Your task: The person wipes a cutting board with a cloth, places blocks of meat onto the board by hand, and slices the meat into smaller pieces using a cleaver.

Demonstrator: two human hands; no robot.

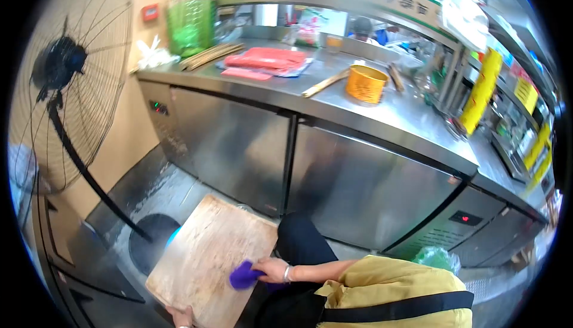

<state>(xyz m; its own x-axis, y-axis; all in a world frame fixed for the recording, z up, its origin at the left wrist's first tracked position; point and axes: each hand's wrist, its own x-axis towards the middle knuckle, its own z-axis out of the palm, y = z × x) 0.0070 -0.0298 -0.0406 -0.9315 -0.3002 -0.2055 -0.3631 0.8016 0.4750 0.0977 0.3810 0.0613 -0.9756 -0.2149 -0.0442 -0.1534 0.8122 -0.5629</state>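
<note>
A wooden cutting board [209, 256] stands tilted over the floor, close to my legs. My right hand [271, 269], with a silver bracelet at the wrist, is closed around a purple cloth [243, 275] and presses it on the board's face. At the board's lower edge my left hand [181, 316] grips the wood; part of it is cut off by the frame's bottom, and its fingers behind the board are hidden.
A black standing fan [62, 62] is at the left. Behind the board runs a steel counter [280, 83], with red packages [265, 58], bamboo sticks [212, 56] and an orange round container [366, 83]. A green plastic bag [439, 257] lies on the right.
</note>
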